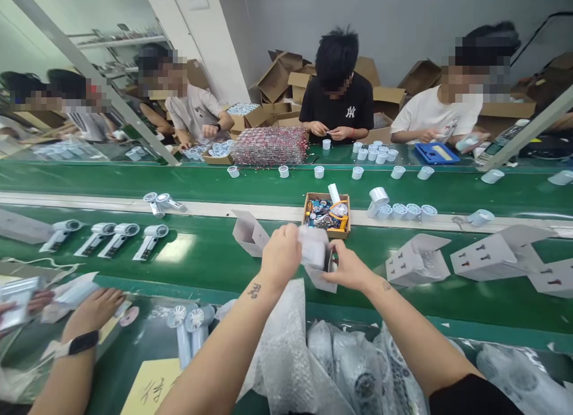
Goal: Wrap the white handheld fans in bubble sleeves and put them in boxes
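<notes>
Green belt [210,248]: four rowed dryers [127,230]; left hand [281,257] pinching packet [313,249], right hand [349,267] one box [323,280].

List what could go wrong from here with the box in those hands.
1. The left hand has a blurred pale item at the white box that the right hand grips; it might catch on an edge and bend the card.
2. The carton of small parts sits just beyond the hands, so a knock might spill some.
3. Bubble wrap lies close below the box and might get dragged along.
</notes>
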Motion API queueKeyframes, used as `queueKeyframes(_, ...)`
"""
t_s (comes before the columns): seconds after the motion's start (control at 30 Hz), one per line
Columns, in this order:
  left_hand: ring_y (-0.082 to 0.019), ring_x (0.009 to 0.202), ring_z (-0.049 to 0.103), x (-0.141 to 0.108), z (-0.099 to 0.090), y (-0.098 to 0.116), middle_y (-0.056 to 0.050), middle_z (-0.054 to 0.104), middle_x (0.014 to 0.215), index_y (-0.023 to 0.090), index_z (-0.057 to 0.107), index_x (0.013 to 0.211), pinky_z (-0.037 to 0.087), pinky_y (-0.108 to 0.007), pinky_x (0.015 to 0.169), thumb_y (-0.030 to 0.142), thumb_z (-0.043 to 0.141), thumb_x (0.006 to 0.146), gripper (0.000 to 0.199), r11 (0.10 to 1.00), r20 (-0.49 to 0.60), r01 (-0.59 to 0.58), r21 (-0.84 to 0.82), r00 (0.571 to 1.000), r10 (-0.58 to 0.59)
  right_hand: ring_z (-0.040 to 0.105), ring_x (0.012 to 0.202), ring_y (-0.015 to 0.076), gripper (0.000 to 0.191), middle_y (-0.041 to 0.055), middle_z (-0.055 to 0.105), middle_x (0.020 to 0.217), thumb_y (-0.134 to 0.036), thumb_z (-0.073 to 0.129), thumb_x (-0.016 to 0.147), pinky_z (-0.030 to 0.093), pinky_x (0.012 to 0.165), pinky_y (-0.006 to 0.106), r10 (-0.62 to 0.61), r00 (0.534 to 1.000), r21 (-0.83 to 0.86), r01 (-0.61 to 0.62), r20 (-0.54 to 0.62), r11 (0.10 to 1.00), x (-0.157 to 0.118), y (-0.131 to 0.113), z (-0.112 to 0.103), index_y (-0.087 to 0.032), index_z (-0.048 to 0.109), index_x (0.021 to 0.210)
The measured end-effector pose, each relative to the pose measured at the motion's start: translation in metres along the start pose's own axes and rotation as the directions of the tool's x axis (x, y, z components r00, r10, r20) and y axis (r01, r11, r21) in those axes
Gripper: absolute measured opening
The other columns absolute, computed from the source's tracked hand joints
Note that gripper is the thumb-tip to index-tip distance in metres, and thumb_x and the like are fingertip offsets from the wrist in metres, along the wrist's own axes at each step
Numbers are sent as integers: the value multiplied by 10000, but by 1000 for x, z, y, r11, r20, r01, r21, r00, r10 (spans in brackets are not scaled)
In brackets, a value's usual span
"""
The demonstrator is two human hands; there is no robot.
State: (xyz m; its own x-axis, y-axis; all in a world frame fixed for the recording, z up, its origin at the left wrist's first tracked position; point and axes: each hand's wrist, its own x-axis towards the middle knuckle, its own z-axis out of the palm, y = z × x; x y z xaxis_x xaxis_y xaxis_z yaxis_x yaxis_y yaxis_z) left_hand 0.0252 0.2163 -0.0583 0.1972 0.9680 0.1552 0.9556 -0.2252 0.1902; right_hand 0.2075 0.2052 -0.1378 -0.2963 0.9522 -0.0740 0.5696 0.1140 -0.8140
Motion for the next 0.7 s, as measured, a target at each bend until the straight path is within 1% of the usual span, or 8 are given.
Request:
queueKeyframes(0.1,-273,1008,566,-13,14,29,-129,633,1073,157,573,1075,497,-379,820,162,450,893,221,988,144,-143,-64,978,151,604,985,279,499,85,634,1050,-246,756,630,478,890,436,-123,992,26,122,18,992,-13,11,-3,-212,522,1070)
queueKeyframes(0.2,-286,1172,502,-36,31,47,-147,546,1329,168,498,1280,464,-433,920,226,479,923,362,930,83,-334,-156,934,349,579,1120,274,308,73,655,1079,-195,666,702,408,1026,423,-180,983,53,178,31,983,-21,19,-5,-224,602,1002)
queueKeyframes(0.4,-373,1364,346,-59,59,61,-137,581,1343,168,569,1257,264,-628,1083,329,548,923,371,905,208,-425,-16,884,418,648,912,267,546,104,635,1060,-339,717,684,515,812,404,-19,999,24,19,-36,1000,-41,30,-20,-201,459,1146)
queueKeyframes(0.53,-359,1384,330,-80,49,46,-120,562,1365,193,606,1212,249,-614,1107,478,492,937,412,905,53,-419,-75,904,424,641,935,287,582,144,598,1128,-470,670,695,525,791,412,36,987,-88,-50,-157,995,-45,52,-34,-209,409,1145)
queueKeyframes(0.57,-326,1333,407,-90,44,31,-112,597,1314,201,632,1158,305,-557,1093,453,456,956,368,923,15,-370,-109,927,374,636,952,306,592,158,586,1154,-499,657,689,526,793,434,18,984,-119,-39,-178,992,-43,61,-38,-208,418,1146)
queueKeyframes(0.63,-241,1164,558,-119,32,-15,-93,672,1151,207,667,1033,410,-404,1022,369,416,974,304,988,38,-40,-150,998,47,617,1010,355,523,170,591,1137,-523,615,684,519,802,485,-34,985,-194,0,-171,981,-37,80,-46,-215,479,1084)
queueKeyframes(0.67,-216,1074,601,-135,27,-43,-96,690,1070,195,669,986,442,-353,973,322,396,975,302,971,76,198,-136,979,-189,593,1068,384,474,178,595,1121,-529,596,684,517,796,499,-52,986,-224,15,-158,974,-35,86,-51,-222,512,1036)
queueKeyframes(0.7,-206,1044,615,-153,23,-73,-98,691,1050,189,660,991,452,-326,952,305,391,968,294,868,101,489,-85,871,-481,547,1151,411,432,194,589,1125,-530,582,691,517,787,506,-64,985,-253,22,-158,967,-34,89,-56,-229,541,999)
